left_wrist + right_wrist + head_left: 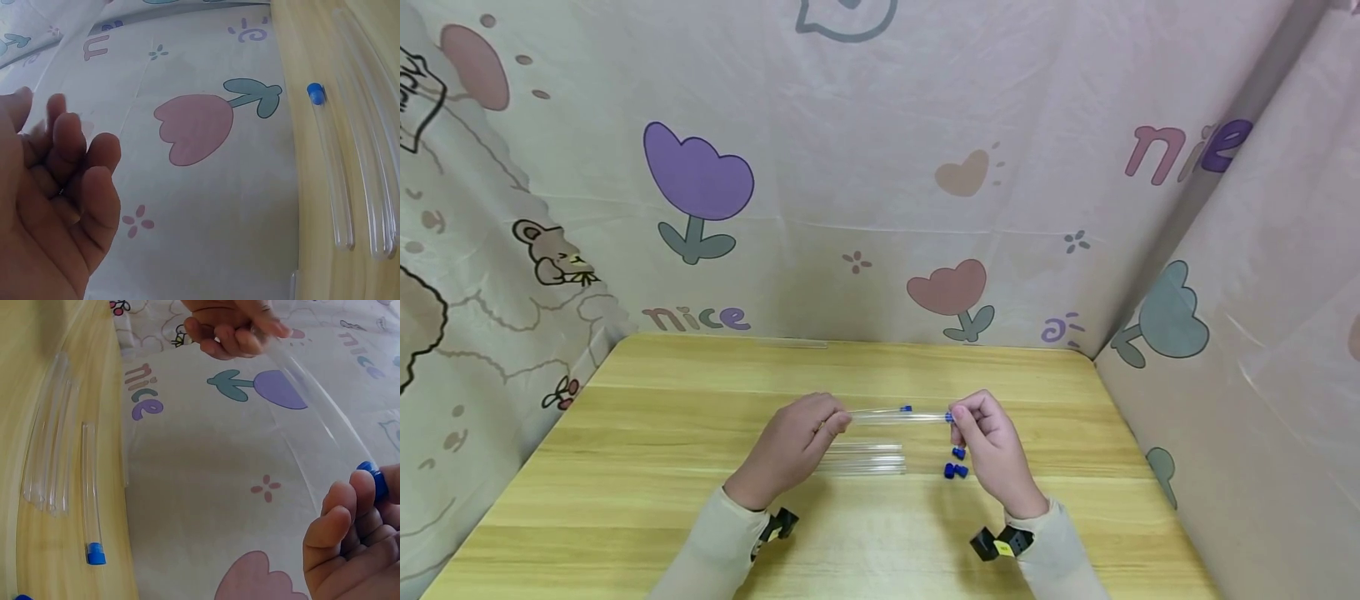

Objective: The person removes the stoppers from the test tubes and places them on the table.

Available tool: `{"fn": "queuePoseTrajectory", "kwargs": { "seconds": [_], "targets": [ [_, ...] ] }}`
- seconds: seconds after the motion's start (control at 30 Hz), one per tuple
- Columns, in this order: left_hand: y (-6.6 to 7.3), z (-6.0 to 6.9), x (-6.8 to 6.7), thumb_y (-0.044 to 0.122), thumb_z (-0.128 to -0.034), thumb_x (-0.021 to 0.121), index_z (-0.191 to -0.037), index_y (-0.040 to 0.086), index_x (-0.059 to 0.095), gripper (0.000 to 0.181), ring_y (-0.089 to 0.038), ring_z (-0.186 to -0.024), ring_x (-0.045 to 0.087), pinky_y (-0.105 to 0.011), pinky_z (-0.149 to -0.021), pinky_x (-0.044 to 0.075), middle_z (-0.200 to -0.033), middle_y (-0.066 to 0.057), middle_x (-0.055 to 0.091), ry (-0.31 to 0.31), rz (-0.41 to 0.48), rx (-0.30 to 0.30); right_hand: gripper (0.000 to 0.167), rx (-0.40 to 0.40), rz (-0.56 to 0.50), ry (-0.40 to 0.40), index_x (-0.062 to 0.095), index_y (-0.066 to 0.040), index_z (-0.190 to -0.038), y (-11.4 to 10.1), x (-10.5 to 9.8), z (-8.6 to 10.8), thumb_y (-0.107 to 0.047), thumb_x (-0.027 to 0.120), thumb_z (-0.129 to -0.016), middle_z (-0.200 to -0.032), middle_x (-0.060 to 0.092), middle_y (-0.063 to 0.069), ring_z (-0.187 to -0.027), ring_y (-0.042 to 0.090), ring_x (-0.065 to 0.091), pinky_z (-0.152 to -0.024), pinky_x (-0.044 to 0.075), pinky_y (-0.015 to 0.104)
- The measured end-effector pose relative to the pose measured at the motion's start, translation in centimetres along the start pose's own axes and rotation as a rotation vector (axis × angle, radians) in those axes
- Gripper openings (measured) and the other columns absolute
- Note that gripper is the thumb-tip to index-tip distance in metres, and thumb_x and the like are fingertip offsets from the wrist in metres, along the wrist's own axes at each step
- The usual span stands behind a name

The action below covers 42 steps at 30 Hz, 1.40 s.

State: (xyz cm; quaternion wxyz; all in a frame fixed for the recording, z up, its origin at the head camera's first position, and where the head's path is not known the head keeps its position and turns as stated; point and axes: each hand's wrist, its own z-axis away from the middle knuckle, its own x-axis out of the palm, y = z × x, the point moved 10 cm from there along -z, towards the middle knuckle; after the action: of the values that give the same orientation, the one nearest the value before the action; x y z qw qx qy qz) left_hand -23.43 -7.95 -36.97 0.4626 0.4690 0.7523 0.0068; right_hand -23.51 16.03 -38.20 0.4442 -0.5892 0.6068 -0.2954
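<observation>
Above the table, my left hand [797,442] grips one end of a clear test tube [898,417], which lies roughly level. At its other end, my right hand [996,454] pinches a blue cap [374,479] between thumb and fingers. The cap sits at the tube's mouth; how far it is pushed in cannot be told. In the left wrist view, the left hand's fingers [100,206] are curled and the tube is hidden. Another test tube [91,481] with a blue cap lies on the table behind the held one.
Several uncapped clear tubes [865,458] lie side by side on the wooden table [625,500], nearer the body. Loose blue caps [955,472] lie below the right hand. A further clear tube [793,343] lies along the back edge, against the patterned curtain [850,192].
</observation>
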Motion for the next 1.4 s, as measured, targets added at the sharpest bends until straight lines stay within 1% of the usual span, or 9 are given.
{"fn": "queuePoseTrajectory", "kwargs": {
  "seconds": [0.1, 0.17, 0.3, 0.4, 0.53, 0.67, 0.97, 1.2, 1.4],
  "targets": [
    [0.0, 0.0, 0.0, 0.016, -0.1069, 0.058, -0.077, 0.023, 0.049, 0.032, 0.001, -0.062, 0.035, -0.021, -0.057, 0.038, -0.069, 0.016, 0.036, 0.001, 0.017, 0.000, 0.013, -0.023, -0.003, -0.013, 0.055, 0.003, -0.106, -0.3, 0.1, 0.0, -0.005, 0.046, -0.110, -0.083, 0.056, 0.018, -0.071, 0.021, 0.056, -0.064, 0.051, 0.025],
    [-0.2, 0.0, 0.0, 0.016, -0.1071, 0.057, -0.077, 0.023, 0.047, 0.033, 0.001, -0.060, 0.033, -0.020, -0.056, 0.037, -0.068, 0.016, 0.034, -0.004, 0.032, -0.013, 0.011, -0.032, -0.004, -0.014, 0.056, 0.003, -0.106, -0.4, 0.1, 0.1, -0.004, 0.048, -0.109, -0.084, 0.057, 0.019, -0.072, 0.020, 0.057, -0.065, 0.052, 0.026],
    [-0.5, 0.1, 0.0, 0.019, -0.1069, 0.059, -0.090, 0.023, 0.059, 0.017, 0.000, -0.063, 0.039, -0.021, -0.058, 0.041, -0.074, 0.016, 0.042, -0.010, 0.065, -0.052, 0.006, -0.028, -0.019, -0.009, 0.055, 0.004, -0.107, -0.4, 0.0, 0.1, 0.000, 0.052, -0.107, -0.086, 0.057, 0.017, -0.072, 0.021, 0.058, -0.065, 0.054, 0.028],
    [-0.5, 0.1, -0.3, 0.022, -0.1044, 0.064, -0.105, 0.021, 0.067, 0.003, -0.001, -0.068, 0.046, -0.021, -0.059, 0.045, -0.084, 0.016, 0.052, 0.004, 0.078, -0.067, 0.009, 0.034, -0.029, 0.005, 0.055, 0.004, -0.107, 0.2, -0.2, 0.0, -0.005, 0.054, -0.107, -0.086, 0.058, 0.014, -0.071, 0.020, 0.057, -0.063, 0.054, 0.028],
    [-0.3, -0.1, -0.8, 0.020, -0.0976, 0.074, -0.111, 0.017, 0.070, 0.014, -0.002, -0.075, 0.052, -0.020, -0.060, 0.049, -0.092, 0.014, 0.060, 0.047, 0.088, -0.055, 0.019, 0.158, -0.049, 0.035, 0.055, 0.003, -0.106, 1.5, -0.5, -0.1, -0.016, 0.056, -0.108, -0.082, 0.058, 0.008, -0.068, 0.016, 0.056, -0.060, 0.052, 0.024],
    [-0.2, -0.2, -1.1, 0.015, -0.0924, 0.079, -0.108, 0.015, 0.072, 0.018, -0.002, -0.078, 0.055, -0.020, -0.059, 0.049, -0.096, 0.012, 0.063, 0.076, 0.080, -0.037, 0.022, 0.214, -0.096, 0.035, 0.055, 0.005, -0.108, 2.1, -0.5, -0.1, -0.017, 0.056, -0.108, -0.085, 0.059, 0.009, -0.071, 0.013, 0.058, -0.061, 0.054, 0.024],
    [-0.1, -0.3, -0.8, 0.016, -0.0920, 0.080, -0.108, 0.016, 0.072, 0.017, -0.001, -0.080, 0.058, -0.020, -0.060, 0.048, -0.099, 0.012, 0.066, 0.038, 0.028, -0.041, 0.023, 0.225, -0.111, 0.025, 0.057, 0.005, -0.109, 2.3, -0.5, -0.1, -0.017, 0.057, -0.108, -0.089, 0.060, 0.018, -0.074, 0.012, 0.059, -0.064, 0.055, 0.024],
    [0.2, -0.3, -0.8, 0.019, -0.0959, 0.075, -0.113, 0.013, 0.072, 0.019, -0.001, -0.074, 0.053, -0.019, -0.061, 0.047, -0.094, 0.012, 0.064, 0.037, -0.003, -0.016, 0.022, 0.197, -0.117, 0.019, 0.057, 0.007, -0.107, 1.9, -0.3, -0.1, -0.015, 0.056, -0.108, -0.088, 0.061, 0.012, -0.075, 0.011, 0.059, -0.065, 0.055, 0.023],
    [0.1, -0.2, -0.7, 0.022, -0.1007, 0.069, -0.111, 0.013, 0.072, 0.014, -0.002, -0.072, 0.048, -0.021, -0.062, 0.046, -0.091, 0.014, 0.060, 0.032, -0.021, -0.025, 0.021, 0.185, -0.107, 0.018, 0.056, 0.005, -0.107, 1.8, -0.3, -0.1, -0.016, 0.055, -0.109, -0.092, 0.058, 0.025, -0.076, 0.012, 0.058, -0.066, 0.054, 0.023]
  ]
}}
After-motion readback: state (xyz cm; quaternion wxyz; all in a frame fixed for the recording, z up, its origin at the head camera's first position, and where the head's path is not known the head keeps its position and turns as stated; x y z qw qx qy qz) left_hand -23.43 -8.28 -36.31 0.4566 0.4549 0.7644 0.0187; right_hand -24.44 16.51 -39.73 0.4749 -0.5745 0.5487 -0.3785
